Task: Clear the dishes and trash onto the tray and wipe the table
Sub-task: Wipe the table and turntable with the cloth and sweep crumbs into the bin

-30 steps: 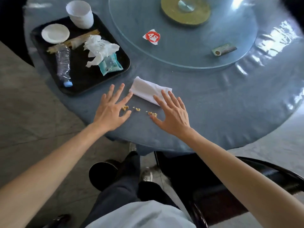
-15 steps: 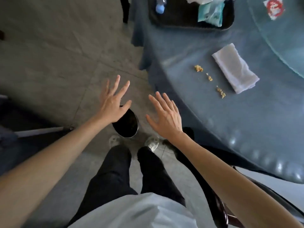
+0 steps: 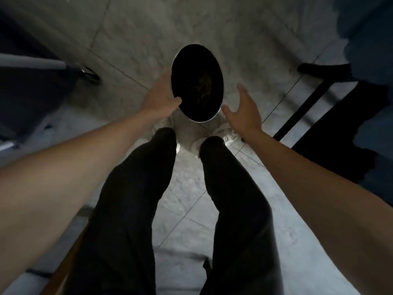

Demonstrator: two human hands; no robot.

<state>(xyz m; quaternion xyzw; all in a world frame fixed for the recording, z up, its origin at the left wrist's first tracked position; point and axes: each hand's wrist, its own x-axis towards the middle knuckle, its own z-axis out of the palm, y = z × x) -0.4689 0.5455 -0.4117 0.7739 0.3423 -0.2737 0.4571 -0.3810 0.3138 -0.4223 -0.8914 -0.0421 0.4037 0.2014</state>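
Left hand [image 3: 158, 96] grips the bin [image 3: 196, 81] rim, thumb inside; right hand [image 3: 244, 112] hovers spread beside its right

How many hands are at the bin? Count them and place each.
2. The left hand is at the left rim of the black bin, thumb over its edge. The right hand is beside its right rim, fingers spread; contact unclear.

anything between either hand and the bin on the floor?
Nothing visible. The left hand already touches the rim of the bin; the right hand hangs open just beside it, only bare floor between.
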